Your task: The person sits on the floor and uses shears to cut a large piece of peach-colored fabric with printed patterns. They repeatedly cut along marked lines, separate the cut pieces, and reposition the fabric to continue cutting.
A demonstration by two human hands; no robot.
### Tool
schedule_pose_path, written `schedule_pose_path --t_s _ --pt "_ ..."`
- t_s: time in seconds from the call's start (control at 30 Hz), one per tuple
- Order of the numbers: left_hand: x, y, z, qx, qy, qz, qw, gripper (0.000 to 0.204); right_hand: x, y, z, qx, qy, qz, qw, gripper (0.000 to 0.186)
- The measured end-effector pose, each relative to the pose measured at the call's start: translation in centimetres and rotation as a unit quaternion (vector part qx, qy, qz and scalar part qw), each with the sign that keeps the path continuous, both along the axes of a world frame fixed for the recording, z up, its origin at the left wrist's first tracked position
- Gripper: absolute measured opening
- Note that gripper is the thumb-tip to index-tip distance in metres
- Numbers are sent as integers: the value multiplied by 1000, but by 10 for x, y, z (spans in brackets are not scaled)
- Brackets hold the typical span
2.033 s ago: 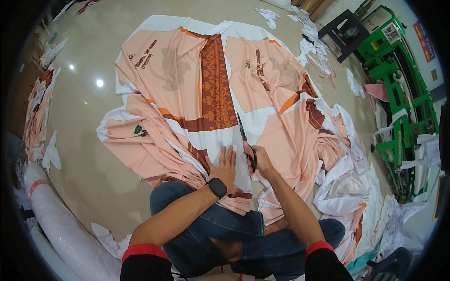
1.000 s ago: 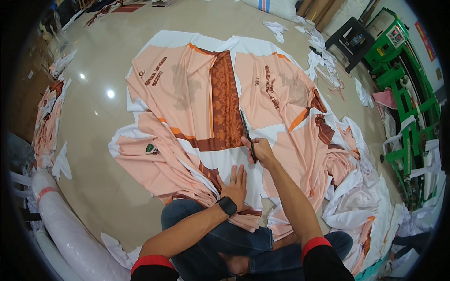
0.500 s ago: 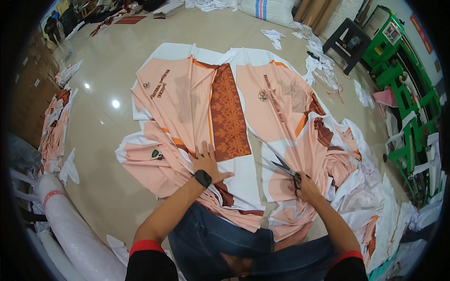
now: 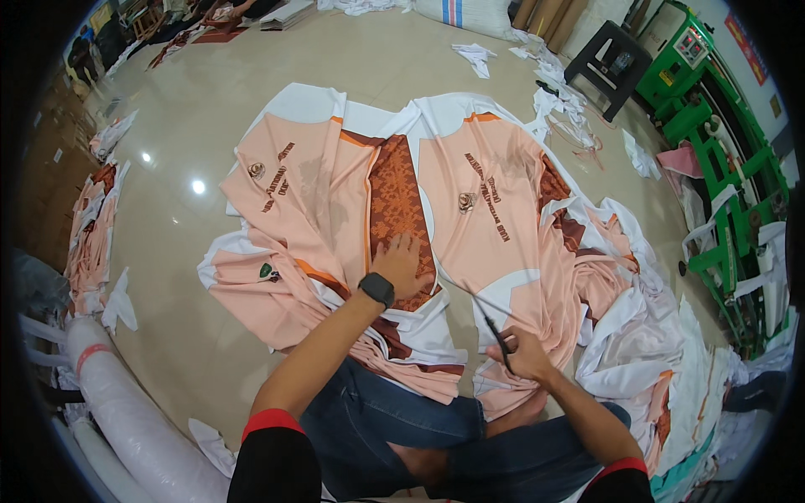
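Printed peach fabric (image 4: 490, 210) with white borders lies spread and bunched over the floor in front of my legs. A long gap divides its left and right parts. My left hand (image 4: 399, 270) rests with its fingers stretched out on a brown-and-orange patterned panel (image 4: 390, 197) of the left part. Black-handled scissors (image 4: 496, 335) are gripped in my right hand (image 4: 527, 356); their slim blades point up and left across the gap, beside the white border of the right part. Whether the blades touch cloth, I cannot tell.
A plastic-wrapped roll (image 4: 134, 411) lies at the lower left, near a strip of peach scraps (image 4: 92, 226). Crumpled white and peach cloth (image 4: 646, 335) heaps up on the right. Beyond stand a black stool (image 4: 610, 67) and a green machine (image 4: 729, 176). White scraps (image 4: 475, 59) lie farther off.
My left hand has moved right and up onto the patterned panel, whose lower end is now folded up. The scissors have shifted left and down, their blades closer together. The cloth has shifted.
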State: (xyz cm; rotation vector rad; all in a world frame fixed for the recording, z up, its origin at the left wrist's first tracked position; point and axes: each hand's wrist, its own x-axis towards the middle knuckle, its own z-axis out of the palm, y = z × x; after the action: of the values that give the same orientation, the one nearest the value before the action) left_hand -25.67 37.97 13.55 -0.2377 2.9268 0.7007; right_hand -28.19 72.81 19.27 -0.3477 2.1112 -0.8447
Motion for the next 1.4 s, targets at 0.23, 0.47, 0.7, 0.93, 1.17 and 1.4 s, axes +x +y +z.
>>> schedule_pose_path --t_s 0.23,0.47,0.7,0.93,1.17,1.4 --pt "24 22 -29 -83 -96 19 992 151 22 -53 -31 -91 -172 -110 975 54" --pt "29 19 -23 -52 -106 11 993 151 17 -102 -61 -143 -114 -153 971 54" --pt "27 24 -91 -150 24 41 988 122 18 -117 -67 -116 -64 -128 983 58" --pt "28 23 -64 -115 -28 33 992 113 0 -134 -62 -144 -117 -175 967 60" --pt "30 19 -32 -51 -81 21 995 116 4 -149 -62 -118 -69 -154 979 65" --pt "28 24 -68 -257 103 70 958 120 -8 -163 -62 -133 -97 -190 968 65"
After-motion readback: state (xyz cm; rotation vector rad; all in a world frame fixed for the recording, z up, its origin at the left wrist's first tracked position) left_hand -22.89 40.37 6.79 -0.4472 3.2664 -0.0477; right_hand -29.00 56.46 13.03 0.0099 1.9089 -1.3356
